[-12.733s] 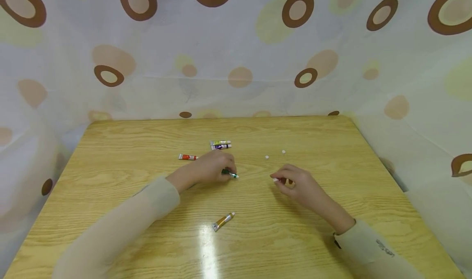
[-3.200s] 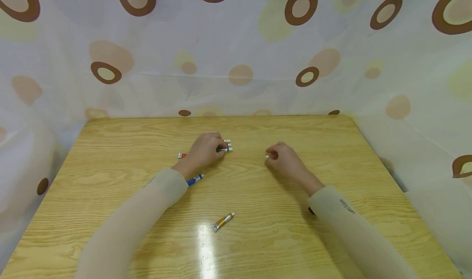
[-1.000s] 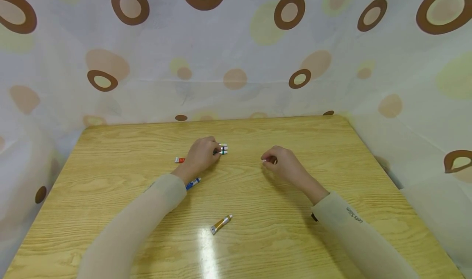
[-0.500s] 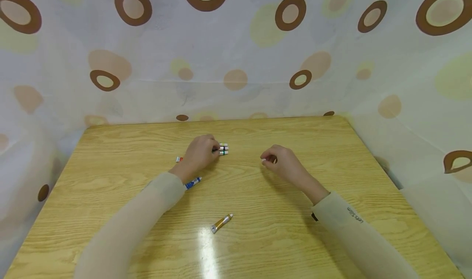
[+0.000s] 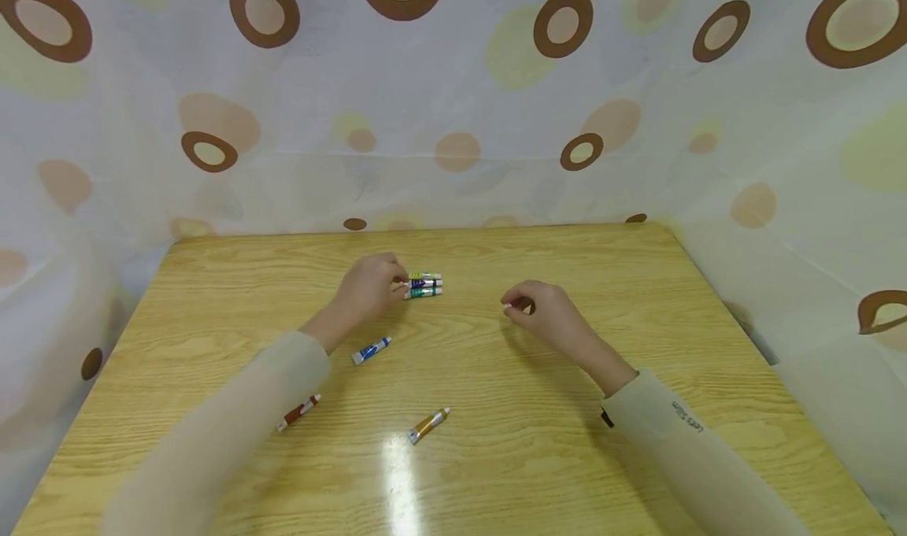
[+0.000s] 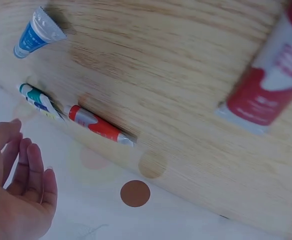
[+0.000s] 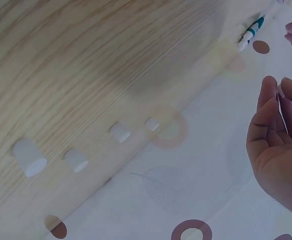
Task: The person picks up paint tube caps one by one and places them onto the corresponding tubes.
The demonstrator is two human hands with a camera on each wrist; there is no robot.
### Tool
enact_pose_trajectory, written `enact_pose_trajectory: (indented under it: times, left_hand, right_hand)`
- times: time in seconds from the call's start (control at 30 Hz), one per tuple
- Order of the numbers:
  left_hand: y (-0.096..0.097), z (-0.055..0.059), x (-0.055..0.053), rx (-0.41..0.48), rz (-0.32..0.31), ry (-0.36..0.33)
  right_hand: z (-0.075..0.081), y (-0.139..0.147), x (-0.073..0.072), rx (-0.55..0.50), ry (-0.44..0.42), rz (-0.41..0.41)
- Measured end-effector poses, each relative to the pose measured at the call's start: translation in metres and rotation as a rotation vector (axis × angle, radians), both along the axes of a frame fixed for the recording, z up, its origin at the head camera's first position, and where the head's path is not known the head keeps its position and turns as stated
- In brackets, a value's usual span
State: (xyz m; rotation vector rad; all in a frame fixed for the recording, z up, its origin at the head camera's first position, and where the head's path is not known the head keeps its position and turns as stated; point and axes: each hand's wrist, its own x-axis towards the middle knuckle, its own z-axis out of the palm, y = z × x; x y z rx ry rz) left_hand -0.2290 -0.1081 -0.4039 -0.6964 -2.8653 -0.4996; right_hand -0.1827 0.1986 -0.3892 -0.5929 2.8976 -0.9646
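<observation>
In the head view my left hand (image 5: 372, 284) is at the left ends of a row of small paint tubes: yellow (image 5: 426, 275), violet (image 5: 425, 283) and green (image 5: 423, 293). The left wrist view shows its fingers loosely bent, with nothing between them, near the green tube (image 6: 38, 102). My right hand (image 5: 549, 316) pinches a small white cap (image 5: 507, 307) between thumb and forefinger, to the right of the row. Several white caps (image 7: 76, 160) stand on the table in the right wrist view; in the head view the right hand hides them.
A blue tube (image 5: 372, 350), a dark red tube (image 5: 299, 412) and a gold tube (image 5: 428, 425) lie nearer on the wooden table (image 5: 553, 457). An orange-red tube (image 6: 100, 124) shows only in the left wrist view. Patterned cloth (image 5: 453, 87) hangs around the table.
The green tube has come up beside the violet one. In the last half second my left hand let go of it and drew back left. The right hand moved up-left, then stayed pinching.
</observation>
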Motion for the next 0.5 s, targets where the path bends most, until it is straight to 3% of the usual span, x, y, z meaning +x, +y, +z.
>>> enact_pose_trajectory:
  times: [0.5]
  left_hand:
    - [-0.022, 0.005, 0.027, -0.035, -0.063, 0.027]
  right_hand:
    - [-0.002, -0.003, 0.006, -0.033, 0.049, 0.016]
